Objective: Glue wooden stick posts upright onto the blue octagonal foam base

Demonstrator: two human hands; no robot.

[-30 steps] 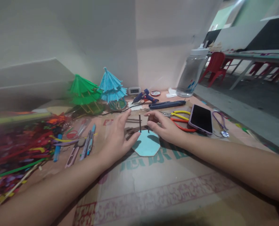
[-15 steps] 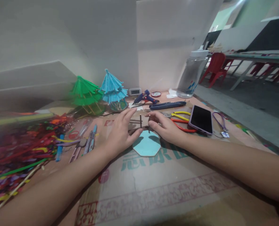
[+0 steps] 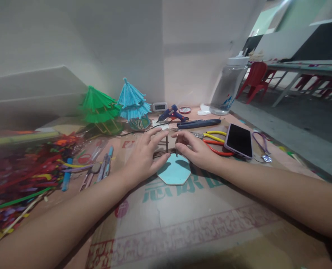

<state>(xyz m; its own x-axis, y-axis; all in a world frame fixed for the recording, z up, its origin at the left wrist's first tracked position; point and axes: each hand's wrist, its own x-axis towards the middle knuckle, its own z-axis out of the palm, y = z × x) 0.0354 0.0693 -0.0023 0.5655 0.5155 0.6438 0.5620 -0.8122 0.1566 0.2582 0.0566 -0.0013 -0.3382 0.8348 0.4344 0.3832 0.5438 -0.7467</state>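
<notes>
A light-blue octagonal board (image 3: 174, 172) lies flat on printed cardboard, with thin brown sticks (image 3: 167, 144) upright near its far edge. My left hand (image 3: 143, 153) is at the board's left, fingers stretched and thumb apart. Its index fingertip appears to meet the top of the left stick, while the thumb tip is near that stick's foot. On the other side, my right hand (image 3: 195, 149) curls its index finger and thumb around another stick, mostly hidden by the fingers. More brown sticks (image 3: 160, 153) lie behind the board, partly covered by my left hand.
Behind stand green (image 3: 100, 106) and blue (image 3: 134, 101) umbrella-roofed models, a glue gun (image 3: 173, 114) and a small digital clock (image 3: 159, 107). Pliers (image 3: 216, 142), a phone (image 3: 239, 141) and a water bottle (image 3: 229, 87) are at right. Colourful scraps (image 3: 22, 175) and pens (image 3: 108, 162) are at left.
My left index finger has come down and rightward to the top of the left stick. My right hand stays around its stick. The view has shifted slightly.
</notes>
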